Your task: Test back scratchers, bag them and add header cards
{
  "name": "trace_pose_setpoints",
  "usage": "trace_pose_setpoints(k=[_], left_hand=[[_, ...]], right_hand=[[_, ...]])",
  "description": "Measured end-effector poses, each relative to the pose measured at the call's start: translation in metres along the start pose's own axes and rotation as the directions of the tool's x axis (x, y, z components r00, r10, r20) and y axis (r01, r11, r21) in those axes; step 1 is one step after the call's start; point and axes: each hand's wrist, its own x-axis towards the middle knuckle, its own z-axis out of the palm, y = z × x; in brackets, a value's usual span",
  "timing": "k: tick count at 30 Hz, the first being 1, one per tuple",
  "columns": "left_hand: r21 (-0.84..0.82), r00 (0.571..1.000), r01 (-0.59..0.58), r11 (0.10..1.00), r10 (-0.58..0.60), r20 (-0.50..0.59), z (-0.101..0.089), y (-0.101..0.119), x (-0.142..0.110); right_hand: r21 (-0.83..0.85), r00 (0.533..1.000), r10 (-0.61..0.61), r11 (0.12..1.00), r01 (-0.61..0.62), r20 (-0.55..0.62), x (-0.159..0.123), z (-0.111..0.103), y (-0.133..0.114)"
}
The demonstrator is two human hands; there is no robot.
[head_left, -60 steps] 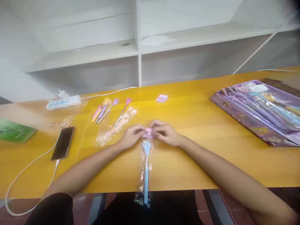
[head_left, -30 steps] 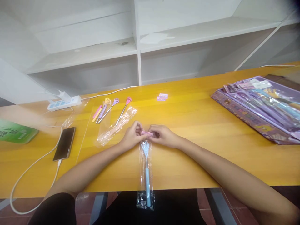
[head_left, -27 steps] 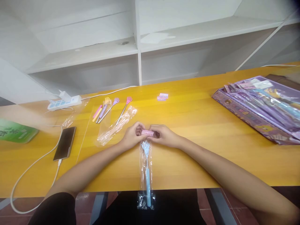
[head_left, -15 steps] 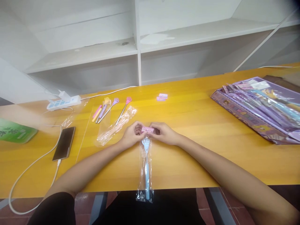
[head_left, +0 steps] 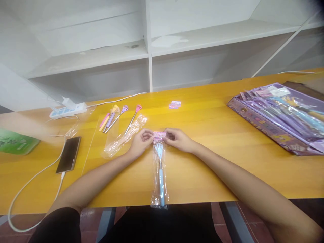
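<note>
A blue hand-shaped back scratcher sits in a clear plastic sleeve (head_left: 160,175) that lies on the yellow table (head_left: 215,135) and reaches its near edge. A pink paper header (head_left: 159,135) caps the sleeve's far end. My left hand (head_left: 140,143) pinches the header's left side and my right hand (head_left: 178,139) pinches its right side. Both hands are closed on it, fingertips almost meeting.
Three bare scratchers (head_left: 118,116) and an empty clear sleeve (head_left: 124,136) lie to the left. Two loose pink headers (head_left: 174,104) lie beyond my hands. A purple box of packaged scratchers (head_left: 278,116) is at right. A phone (head_left: 68,154) on a cable, a power strip (head_left: 68,109), and a green packet (head_left: 15,141) are at left.
Both hands have pulled the header and packet a little farther from me across the table. The packet's lower end has slid up from beyond the table edge onto it.
</note>
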Motion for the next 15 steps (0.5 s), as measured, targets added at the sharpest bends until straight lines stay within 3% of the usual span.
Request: trace_pose_setpoints(k=[5,9,12,15], left_hand=[[-0.045,0.997,0.022,0.999,-0.026,-0.078,0.000,0.001,-0.001],[-0.143,0.986,0.046,0.989,-0.068,-0.153,-0.002,-0.003,0.000],[-0.175,0.978,0.039,0.984,-0.073,-0.194,-0.004,-0.004,0.001],[-0.186,0.976,0.036,0.982,-0.074,-0.205,-0.004,-0.001,0.000]], right_hand=[[0.013,0.993,0.048,0.999,-0.050,0.108,0.000,-0.013,-0.002],[0.010,0.963,-0.002,1.000,0.000,0.270,-0.005,-0.021,-0.012],[-0.050,0.946,-0.035,0.997,0.054,0.323,-0.011,-0.014,-0.022],[-0.084,0.953,-0.055,0.993,0.084,0.299,-0.016,-0.001,-0.030]])
